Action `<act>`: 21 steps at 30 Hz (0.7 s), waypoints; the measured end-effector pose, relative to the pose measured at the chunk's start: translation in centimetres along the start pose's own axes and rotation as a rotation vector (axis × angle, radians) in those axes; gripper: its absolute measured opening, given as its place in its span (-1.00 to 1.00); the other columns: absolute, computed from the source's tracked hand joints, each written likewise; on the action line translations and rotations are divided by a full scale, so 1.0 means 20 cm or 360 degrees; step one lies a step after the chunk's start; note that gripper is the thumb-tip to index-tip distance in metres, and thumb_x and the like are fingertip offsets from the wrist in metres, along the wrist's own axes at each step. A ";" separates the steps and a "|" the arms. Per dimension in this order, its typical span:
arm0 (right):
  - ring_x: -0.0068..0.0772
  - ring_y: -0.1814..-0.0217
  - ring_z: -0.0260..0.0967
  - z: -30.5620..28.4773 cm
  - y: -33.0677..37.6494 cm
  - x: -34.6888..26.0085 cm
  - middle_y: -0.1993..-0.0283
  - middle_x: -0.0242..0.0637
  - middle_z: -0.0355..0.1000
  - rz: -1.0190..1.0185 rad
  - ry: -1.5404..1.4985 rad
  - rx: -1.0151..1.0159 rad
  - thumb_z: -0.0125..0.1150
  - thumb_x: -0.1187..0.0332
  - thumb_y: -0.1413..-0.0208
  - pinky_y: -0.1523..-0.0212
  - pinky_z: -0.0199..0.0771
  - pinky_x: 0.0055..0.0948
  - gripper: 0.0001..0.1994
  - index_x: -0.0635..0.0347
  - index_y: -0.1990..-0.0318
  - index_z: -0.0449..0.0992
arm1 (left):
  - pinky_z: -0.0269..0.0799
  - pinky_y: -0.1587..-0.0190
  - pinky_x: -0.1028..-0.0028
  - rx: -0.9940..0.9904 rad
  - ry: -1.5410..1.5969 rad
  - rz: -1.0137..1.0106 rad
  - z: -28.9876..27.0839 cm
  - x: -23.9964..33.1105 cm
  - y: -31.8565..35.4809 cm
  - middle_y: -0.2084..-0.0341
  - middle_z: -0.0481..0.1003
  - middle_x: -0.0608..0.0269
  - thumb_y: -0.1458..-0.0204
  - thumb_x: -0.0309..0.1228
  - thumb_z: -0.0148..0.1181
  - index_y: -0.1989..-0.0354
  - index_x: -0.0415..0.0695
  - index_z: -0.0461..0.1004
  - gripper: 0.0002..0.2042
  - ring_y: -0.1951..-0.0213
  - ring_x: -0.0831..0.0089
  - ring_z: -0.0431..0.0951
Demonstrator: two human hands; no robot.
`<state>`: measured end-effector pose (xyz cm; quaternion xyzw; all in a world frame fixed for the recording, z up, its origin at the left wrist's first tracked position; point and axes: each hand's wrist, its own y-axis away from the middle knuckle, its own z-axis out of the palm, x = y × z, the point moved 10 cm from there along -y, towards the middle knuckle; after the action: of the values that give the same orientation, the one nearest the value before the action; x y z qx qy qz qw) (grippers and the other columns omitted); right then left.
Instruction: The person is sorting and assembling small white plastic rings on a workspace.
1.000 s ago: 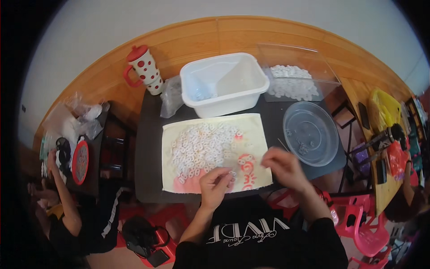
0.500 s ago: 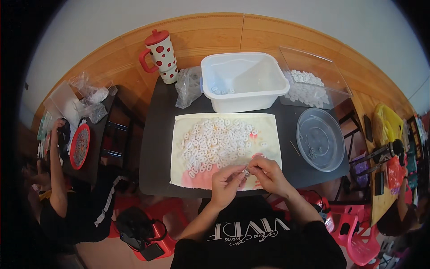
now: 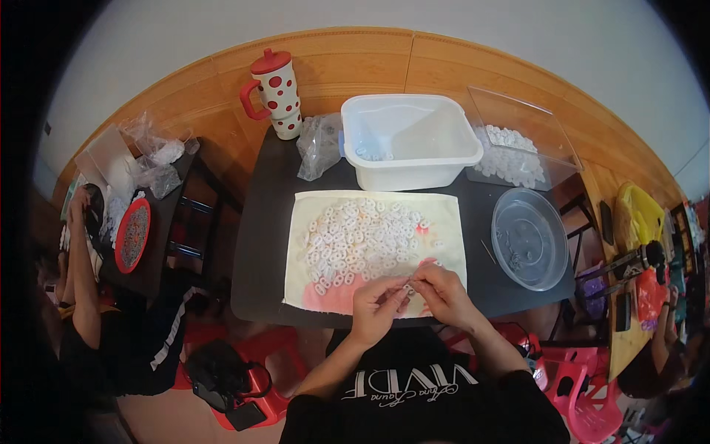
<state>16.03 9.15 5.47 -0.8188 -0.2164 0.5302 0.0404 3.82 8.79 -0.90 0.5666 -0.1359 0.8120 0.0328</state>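
Note:
My left hand and my right hand meet over the near edge of a pale yellow towel with pink patches. Their fingertips pinch together around a small white oval piece with holes, partly covered by the fingers. Any finer part between the fingertips is too small to make out. Beyond my hands, a heap of similar white pieces spreads over the towel. A shallow round transparent plastic dish with small metal bits stands to the right, and a thin stick lies between it and the towel.
A white tub holding a few pieces stands behind the towel, with a crumpled plastic bag and a red-dotted tumbler left of it. Right of it, a transparent box holds white pieces. Another person's arm works beside a red tray.
The whole view has shifted slightly, so the table things sit a little lower and further right. My hands keep their pinch around the small piece. The person at left has moved their hands.

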 end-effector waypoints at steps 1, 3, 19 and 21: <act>-0.19 0.37 0.35 0.00 0.00 -0.01 0.37 -0.15 0.39 -0.0046 0.0046 -0.0001 0.14 0.59 -0.15 0.33 0.33 -0.37 -0.96 0.30 0.26 0.44 | 0.45 0.40 0.58 0.0000 0.0000 0.0002 0.00 0.01 0.00 0.38 0.54 0.21 -0.16 -0.68 0.13 0.06 -0.31 0.52 -0.80 0.43 0.56 0.54; -0.14 0.36 0.35 0.02 0.01 -0.01 0.36 -0.13 0.38 -0.0082 0.0088 0.0020 0.13 0.60 -0.14 0.33 0.34 -0.34 -0.95 0.30 0.26 0.43 | 0.45 0.41 0.57 0.0017 0.0009 -0.0005 0.00 0.01 0.00 0.38 0.54 0.21 -0.16 -0.68 0.12 0.06 -0.32 0.52 -0.81 0.44 0.56 0.54; -0.45 0.36 0.40 -0.10 0.03 0.05 0.39 -0.23 0.40 0.0155 -0.0162 0.0355 0.16 0.56 -0.17 0.28 0.37 -0.50 -0.94 0.35 0.22 0.50 | 0.42 0.45 0.61 0.0115 0.0045 0.0016 -0.01 0.01 0.01 0.45 0.53 0.25 -0.19 -0.63 0.12 0.03 -0.31 0.51 -0.80 0.48 0.61 0.49; -0.49 0.32 0.40 -0.21 0.05 0.12 0.36 -0.25 0.42 0.0338 -0.0159 0.0437 0.15 0.59 -0.15 0.24 0.39 -0.54 -0.91 0.34 0.21 0.52 | 0.43 0.44 0.60 0.0129 0.0067 -0.0001 -0.02 0.01 0.01 0.41 0.57 0.20 -0.14 -0.66 0.17 0.07 -0.33 0.53 -0.81 0.48 0.58 0.53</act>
<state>20.88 9.79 4.96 -0.7966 -0.0559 0.5959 0.0848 3.35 8.72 -0.84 0.5505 -0.1021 0.8285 0.0129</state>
